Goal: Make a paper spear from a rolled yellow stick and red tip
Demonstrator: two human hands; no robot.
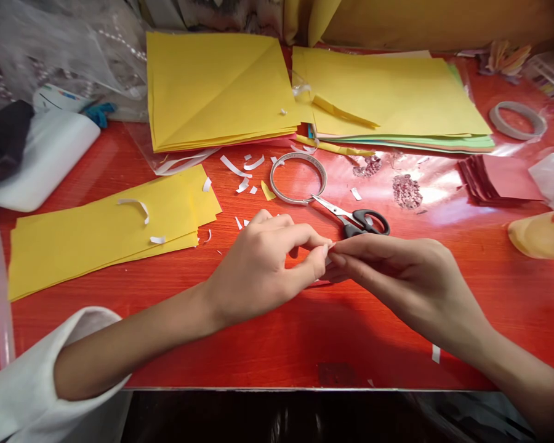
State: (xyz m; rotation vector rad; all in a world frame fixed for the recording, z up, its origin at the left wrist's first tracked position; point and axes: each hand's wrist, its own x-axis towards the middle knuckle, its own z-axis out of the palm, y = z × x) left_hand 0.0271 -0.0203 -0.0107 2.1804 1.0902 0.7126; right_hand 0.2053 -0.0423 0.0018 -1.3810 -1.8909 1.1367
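Over the red table, my left hand (272, 264) and my right hand (397, 277) meet fingertip to fingertip. Both are closed in a pinch on a small whitish piece (329, 255), mostly covered by the fingers; whether it is paper or tape I cannot tell. A thin red edge (322, 283) shows just below the fingertips. Just beyond the hands lie scissors (351, 219) with black handles, blades partly apart, their tip touching a roll of tape (298, 178) lying flat. Small white scraps (242, 184) are scattered left of the roll.
Yellow strips (106, 231) lie at left, below a yellow paper stack (216, 89). More coloured sheets (397, 92) sit at the back right. Dark red paper pieces (501, 178), another tape roll (517, 120) and a yellowish bottle-like container (540, 235) are on the right. The table's front edge (258, 388) is near.
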